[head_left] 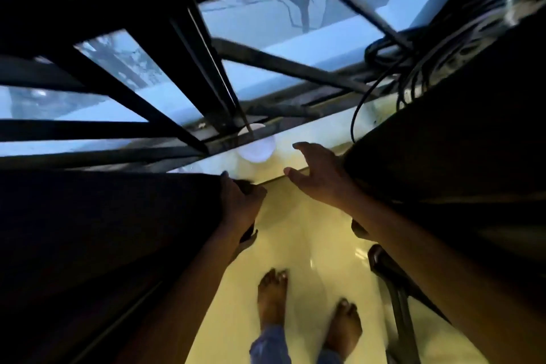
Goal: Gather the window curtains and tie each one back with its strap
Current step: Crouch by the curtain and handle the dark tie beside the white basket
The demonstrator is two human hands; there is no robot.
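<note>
Gripping the inner edge of the dark heavy curtain on the left, the left hand has its fingers curled round the fabric fold, just below the pale window sill. The right hand hovers apart from it, wide, with fingers spread and thumb out, holding nothing; its wrist lies against the edge of the dark curtain on the right, which hangs down the right side of the view. Between the two curtains shows the window with black metal bars, bluish daylight and bare tree branches behind the glass. A small white round cup-like object stands on the sill close to the bars, between the two hands and a little beyond them. A bundle of black cables loops down beside the right curtain at the upper right. Below, two bare feet with blue trouser hems stand on the glossy yellowish floor, and part of a dark chair frame shows under the right forearm. Any tie-back strap is too dark to make out against the fabric.
</note>
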